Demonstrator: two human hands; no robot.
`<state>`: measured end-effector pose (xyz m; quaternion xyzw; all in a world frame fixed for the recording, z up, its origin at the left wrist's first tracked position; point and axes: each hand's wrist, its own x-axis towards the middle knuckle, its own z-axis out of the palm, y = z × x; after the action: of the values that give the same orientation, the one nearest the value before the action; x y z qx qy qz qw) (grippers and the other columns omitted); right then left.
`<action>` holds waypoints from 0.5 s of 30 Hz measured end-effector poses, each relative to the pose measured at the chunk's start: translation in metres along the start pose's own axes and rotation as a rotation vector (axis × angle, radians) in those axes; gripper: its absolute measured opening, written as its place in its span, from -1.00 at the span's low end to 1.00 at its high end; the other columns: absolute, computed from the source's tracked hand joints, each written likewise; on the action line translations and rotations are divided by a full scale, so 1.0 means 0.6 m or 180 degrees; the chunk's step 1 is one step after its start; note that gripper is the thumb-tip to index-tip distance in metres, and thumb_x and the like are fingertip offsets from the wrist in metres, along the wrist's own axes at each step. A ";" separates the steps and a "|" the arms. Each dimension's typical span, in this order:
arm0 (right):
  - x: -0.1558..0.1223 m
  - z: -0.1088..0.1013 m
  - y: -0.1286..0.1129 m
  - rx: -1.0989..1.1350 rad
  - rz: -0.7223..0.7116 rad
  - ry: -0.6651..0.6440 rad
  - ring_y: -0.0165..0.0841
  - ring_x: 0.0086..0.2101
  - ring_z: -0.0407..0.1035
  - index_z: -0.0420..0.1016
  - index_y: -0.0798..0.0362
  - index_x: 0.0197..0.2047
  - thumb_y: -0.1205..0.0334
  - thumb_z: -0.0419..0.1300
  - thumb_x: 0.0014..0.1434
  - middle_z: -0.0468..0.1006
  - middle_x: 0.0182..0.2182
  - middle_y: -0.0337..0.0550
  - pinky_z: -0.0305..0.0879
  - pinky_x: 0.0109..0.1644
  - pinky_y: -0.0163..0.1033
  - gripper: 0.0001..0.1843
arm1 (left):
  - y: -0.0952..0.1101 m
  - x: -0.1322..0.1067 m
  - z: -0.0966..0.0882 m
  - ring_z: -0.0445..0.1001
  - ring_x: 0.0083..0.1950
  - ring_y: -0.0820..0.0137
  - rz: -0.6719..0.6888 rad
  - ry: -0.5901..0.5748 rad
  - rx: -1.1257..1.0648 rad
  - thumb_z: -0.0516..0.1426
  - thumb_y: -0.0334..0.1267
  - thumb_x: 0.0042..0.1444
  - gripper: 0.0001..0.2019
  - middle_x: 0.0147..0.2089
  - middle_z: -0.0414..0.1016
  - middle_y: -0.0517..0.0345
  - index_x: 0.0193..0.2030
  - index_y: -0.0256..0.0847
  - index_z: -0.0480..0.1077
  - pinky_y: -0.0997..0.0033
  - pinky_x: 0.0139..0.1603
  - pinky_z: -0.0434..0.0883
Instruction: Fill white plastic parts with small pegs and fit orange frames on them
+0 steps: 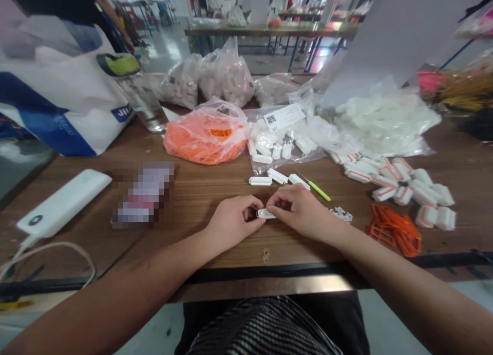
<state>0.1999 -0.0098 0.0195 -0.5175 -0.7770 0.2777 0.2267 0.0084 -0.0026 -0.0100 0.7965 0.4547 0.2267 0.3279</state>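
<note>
My left hand point(233, 221) and my right hand point(296, 207) meet near the front edge of the wooden table point(200, 190). Both pinch one small white plastic piece point(265, 213) between their fingertips. Just beyond lie three loose white pieces point(278, 178) and a thin tool with a green handle point(315, 187). Small black-and-white bits point(341, 214) sit right of my right hand.
An orange-filled plastic bag point(206, 134), clear bags of white parts point(277, 134) and a heap of finished white-and-orange pieces point(404, 188) lie behind. Orange loops point(396, 234) sit at right. A white power bank point(63, 201) with cable, a bottle point(140, 95) and a large bag point(57, 88) stand left.
</note>
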 end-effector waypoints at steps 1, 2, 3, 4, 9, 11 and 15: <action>0.002 0.002 0.001 -0.0066 -0.0040 -0.0008 -0.41 -0.47 0.32 0.53 0.03 -0.46 0.31 0.18 0.11 0.51 -0.53 -0.22 0.21 -0.31 -0.21 -0.86 | 0.000 0.000 0.000 0.22 -0.54 0.52 0.0038 0.0015 0.0003 0.24 -0.29 0.01 -0.89 -0.57 0.28 0.35 -0.28 -0.16 0.49 0.49 -0.44 0.19; 0.003 0.003 0.002 -0.0124 -0.0080 -0.0003 -0.40 -0.46 0.32 0.53 0.03 -0.46 0.32 0.19 0.10 0.50 -0.53 -0.22 0.20 -0.30 -0.20 -0.86 | 0.001 0.000 0.000 0.22 -0.54 0.52 0.0069 0.0025 0.0000 0.24 -0.29 0.01 -0.91 -0.57 0.27 0.36 -0.29 -0.17 0.49 0.49 -0.44 0.19; 0.003 0.004 0.002 -0.0184 -0.0121 0.0013 -0.40 -0.46 0.32 0.52 0.02 -0.46 0.32 0.19 0.10 0.50 -0.53 -0.23 0.20 -0.28 -0.18 -0.86 | 0.001 0.001 -0.001 0.22 -0.54 0.52 0.0091 0.0035 -0.0006 0.24 -0.29 0.01 -0.91 -0.57 0.27 0.36 -0.30 -0.17 0.49 0.49 -0.44 0.19; 0.002 0.004 0.001 -0.0253 -0.0164 0.0037 -0.40 -0.46 0.31 0.51 0.02 -0.47 0.33 0.19 0.10 0.50 -0.54 -0.23 0.19 -0.25 -0.17 -0.86 | 0.001 0.001 -0.001 0.22 -0.54 0.53 0.0107 0.0036 -0.0011 0.24 -0.29 0.01 -0.92 -0.57 0.26 0.36 -0.31 -0.18 0.49 0.49 -0.44 0.19; -0.005 0.006 -0.004 -0.0763 -0.0511 0.0106 -0.38 -0.44 0.32 0.48 0.05 -0.46 0.33 0.16 0.15 0.48 -0.54 -0.24 0.15 -0.14 -0.11 -0.84 | -0.001 0.002 0.001 0.23 -0.54 0.52 0.0104 0.0022 -0.0002 0.25 -0.28 0.02 -0.92 -0.56 0.26 0.35 -0.31 -0.18 0.49 0.49 -0.45 0.18; -0.007 0.007 -0.006 -0.0962 -0.0656 0.0117 -0.36 -0.41 0.33 0.49 0.06 -0.43 0.32 0.13 0.18 0.48 -0.52 -0.22 0.13 -0.13 -0.11 -0.82 | -0.001 0.002 0.002 0.23 -0.54 0.52 0.0103 0.0043 0.0009 0.25 -0.28 0.02 -0.92 -0.56 0.26 0.35 -0.31 -0.18 0.49 0.49 -0.45 0.18; -0.010 0.009 -0.005 -0.1144 -0.0812 0.0151 -0.34 -0.37 0.33 0.50 0.05 -0.41 0.33 0.09 0.23 0.48 -0.50 -0.20 0.09 -0.12 -0.11 -0.78 | -0.001 0.001 0.002 0.23 -0.53 0.51 0.0087 0.0052 0.0041 0.26 -0.27 0.02 -0.91 -0.56 0.26 0.35 -0.31 -0.19 0.49 0.49 -0.45 0.18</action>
<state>0.1963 -0.0173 0.0170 -0.4535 -0.8676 0.0916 0.1823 0.0092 -0.0020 -0.0113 0.8028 0.4479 0.2347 0.3159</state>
